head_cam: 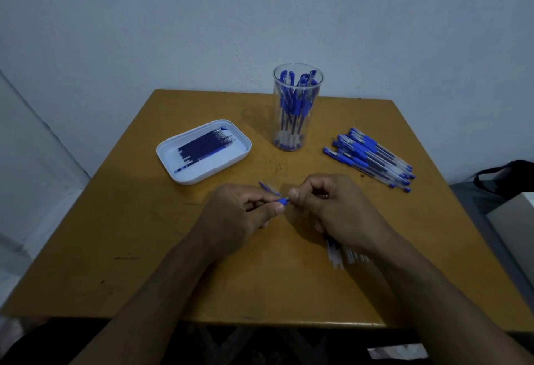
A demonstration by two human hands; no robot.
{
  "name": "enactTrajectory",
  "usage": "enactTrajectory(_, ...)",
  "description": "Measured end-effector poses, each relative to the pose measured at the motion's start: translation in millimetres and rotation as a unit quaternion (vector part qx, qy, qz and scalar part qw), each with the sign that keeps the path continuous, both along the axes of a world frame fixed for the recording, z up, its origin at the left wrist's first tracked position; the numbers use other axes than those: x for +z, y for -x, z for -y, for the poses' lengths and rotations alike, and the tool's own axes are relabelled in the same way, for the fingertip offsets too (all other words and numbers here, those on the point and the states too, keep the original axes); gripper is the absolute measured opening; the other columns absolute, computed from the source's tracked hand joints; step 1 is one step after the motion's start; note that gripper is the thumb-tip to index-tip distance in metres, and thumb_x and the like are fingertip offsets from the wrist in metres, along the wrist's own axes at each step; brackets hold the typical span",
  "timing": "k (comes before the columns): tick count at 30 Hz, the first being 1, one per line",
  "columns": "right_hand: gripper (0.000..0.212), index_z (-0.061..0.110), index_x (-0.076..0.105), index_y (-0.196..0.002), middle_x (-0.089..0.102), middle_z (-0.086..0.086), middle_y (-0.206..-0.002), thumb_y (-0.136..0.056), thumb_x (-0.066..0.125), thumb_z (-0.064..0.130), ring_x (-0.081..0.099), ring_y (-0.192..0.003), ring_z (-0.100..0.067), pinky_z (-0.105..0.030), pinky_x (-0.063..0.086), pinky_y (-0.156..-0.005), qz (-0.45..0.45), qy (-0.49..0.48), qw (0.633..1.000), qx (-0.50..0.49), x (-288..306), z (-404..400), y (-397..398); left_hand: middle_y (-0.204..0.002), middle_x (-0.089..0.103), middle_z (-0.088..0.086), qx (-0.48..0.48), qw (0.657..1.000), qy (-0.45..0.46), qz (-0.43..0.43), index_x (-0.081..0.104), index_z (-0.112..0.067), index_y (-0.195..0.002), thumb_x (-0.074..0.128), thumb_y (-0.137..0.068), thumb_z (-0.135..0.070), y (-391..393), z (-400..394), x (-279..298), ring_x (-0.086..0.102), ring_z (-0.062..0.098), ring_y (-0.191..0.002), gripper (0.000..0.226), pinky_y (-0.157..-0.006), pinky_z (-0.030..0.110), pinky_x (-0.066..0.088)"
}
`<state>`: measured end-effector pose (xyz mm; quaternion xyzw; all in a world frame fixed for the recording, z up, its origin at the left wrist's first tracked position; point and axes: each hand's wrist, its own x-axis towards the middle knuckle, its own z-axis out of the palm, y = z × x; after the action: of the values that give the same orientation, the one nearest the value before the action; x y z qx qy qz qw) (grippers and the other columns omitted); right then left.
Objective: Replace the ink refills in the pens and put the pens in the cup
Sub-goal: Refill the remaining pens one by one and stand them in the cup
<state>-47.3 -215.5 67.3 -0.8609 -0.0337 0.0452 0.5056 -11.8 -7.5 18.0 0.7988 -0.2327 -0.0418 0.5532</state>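
1. Pen: held low over the worktop centre; my left hand grips the barrel, my right hand pinches its blue tip end.
2. Risk: the small tip could slip from my pinch and roll off; twisting askew could bend the refill.
3. Cup: clear, upright, far side, holding pens.
4. Tray: white, refills inside, left of cup.
5. Loose pens: heaped right.
6. Worktop: ochre, scuffed; pale wall behind, dim light.

Open tabletop left of hands, tray, cup, pen pile crowd far edge
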Motion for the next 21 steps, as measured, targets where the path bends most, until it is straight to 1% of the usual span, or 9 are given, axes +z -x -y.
enactTrajectory(1,0.009,0.019,0.072,-0.09,0.069,0.004,-0.077,-0.097,0.067,0.021,0.054,-0.05,-0.009,-0.022,0.043,-0.049,-0.004,-0.016,1.0,0.011,2.0,0.4,-0.1,-0.069,0.071,0.002,0.002,1.0,-0.001,-0.001,0.08,-0.019,-0.104,0.074,-0.089,-0.029,0.2,-0.2,0.1,0.067,0.014,-0.064,0.018,-0.064,0.026,0.054)
enactTrajectory(3,0.02,0.026,0.07,-0.107,0.069,0.006,-0.092,-0.093,0.07,0.011,0.056,-0.054,-0.011,-0.021,0.046,-0.051,-0.016,-0.041,0.998,0.038,4.2,1.3,-0.3,-0.071,0.071,0.001,-0.003,1.0,-0.005,0.008,0.079,-0.02,-0.105,0.072,-0.09,-0.035,-0.5,-1.4,-0.1,0.068,0.017,-0.066,0.022,-0.065,0.036,0.057)
enactTrajectory(5,0.026,0.03,0.068,-0.114,0.07,0.006,-0.096,-0.09,0.075,0.025,0.057,-0.055,-0.011,-0.022,0.047,-0.052,-0.012,-0.028,0.999,0.026,2.9,0.9,-0.4,-0.071,0.071,0.001,-0.008,1.0,-0.003,0.014,0.079,-0.021,-0.104,0.072,-0.091,-0.038,-0.9,-2.0,-0.6,0.068,0.02,-0.066,0.022,-0.065,0.041,0.058)
enactTrajectory(8,0.024,0.023,0.071,-0.089,0.071,0.001,-0.081,-0.093,0.064,0.046,0.054,-0.052,-0.005,-0.029,0.044,-0.052,0.029,0.038,0.999,-0.004,0.3,-0.1,-0.3,-0.071,0.071,0.001,-0.002,1.0,0.005,0.012,0.079,-0.019,-0.105,0.072,-0.089,-0.037,0.3,-1.2,0.1,0.067,0.019,-0.065,0.026,-0.065,0.038,0.058)
enactTrajectory(11,0.005,0.022,0.071,-0.096,0.068,0.005,-0.085,-0.097,0.067,0.02,0.056,-0.052,-0.009,-0.022,0.044,-0.051,0.013,-0.011,1.0,0.023,3.4,0.8,-0.3,-0.072,0.072,0.001,0.002,1.0,0.004,0.005,0.079,-0.02,-0.104,0.071,-0.087,-0.037,0.4,-0.9,1.4,0.068,0.019,-0.065,0.026,-0.066,0.037,0.058)
enactTrajectory(12,0.014,0.024,0.07,-0.103,0.068,0.006,-0.091,-0.095,0.068,0.013,0.056,-0.053,-0.011,-0.02,0.044,-0.051,0.003,-0.026,0.999,0.038,4.0,2.6,-0.3,-0.071,0.072,0.001,0.002,1.0,0.001,0.006,0.08,-0.021,-0.104,0.071,-0.088,-0.036,0.0,-0.8,1.5,0.067,0.019,-0.065,0.024,-0.065,0.035,0.058)
enactTrajectory(14,0.018,0.027,0.07,-0.109,0.069,0.004,-0.096,-0.093,0.071,0.018,0.056,-0.053,-0.012,-0.02,0.045,-0.05,-0.003,-0.036,0.999,0.032,5.1,1.6,-0.2,-0.071,0.071,0.001,0.0,1.0,-0.001,0.005,0.079,-0.02,-0.103,0.071,-0.089,-0.035,-0.4,-0.6,1.7,0.067,0.017,-0.064,0.022,-0.064,0.03,0.056)
enactTrajectory(17,0.021,0.019,0.071,-0.09,0.069,-0.002,-0.081,-0.093,0.067,0.039,0.053,-0.048,-0.012,-0.023,0.043,-0.046,0.017,-0.013,1.0,-0.018,2.0,-0.3,-0.2,-0.071,0.071,0.0,0.002,1.0,0.006,0.002,0.079,-0.019,-0.105,0.07,-0.087,-0.037,2.1,0.2,3.8,0.067,0.015,-0.065,0.027,-0.063,0.025,0.054)
enactTrajectory(21,0.005,0.017,0.071,-0.092,0.065,-0.002,-0.078,-0.095,0.069,0.015,0.054,-0.049,-0.013,-0.021,0.042,-0.046,0.021,-0.044,0.999,0.001,3.1,1.6,-0.7,-0.071,0.072,-0.001,0.005,1.0,0.007,0.002,0.079,-0.018,-0.104,0.072,-0.088,-0.03,2.1,1.4,5.2,0.067,0.014,-0.065,0.021,-0.063,0.022,0.053)
